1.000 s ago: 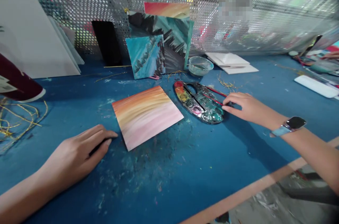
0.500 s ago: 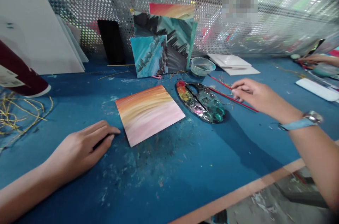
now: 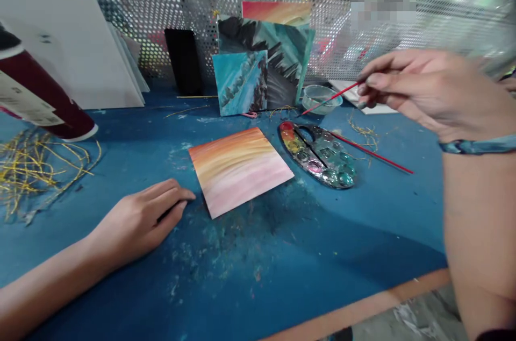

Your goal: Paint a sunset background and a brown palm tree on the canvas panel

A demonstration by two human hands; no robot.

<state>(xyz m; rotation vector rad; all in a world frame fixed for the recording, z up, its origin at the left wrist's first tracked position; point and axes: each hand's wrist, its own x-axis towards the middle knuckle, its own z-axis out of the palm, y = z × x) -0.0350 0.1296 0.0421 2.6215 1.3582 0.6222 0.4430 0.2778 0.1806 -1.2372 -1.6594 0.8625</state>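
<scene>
The right hand (image 3: 427, 91) is blurred and its forearm (image 3: 479, 222) is cut off at the near edge — the dark red container (image 3: 52, 96) is cut off at left, its label (image 3: 26, 104) left unreadable.

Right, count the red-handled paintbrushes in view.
2: one paintbrush pinched in the right hand, another paintbrush lying on the blue table beside the paint palette. More could be hidden.

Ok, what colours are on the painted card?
The square painted card fades from orange streaks to pale pink, shown best in the head view.
</scene>
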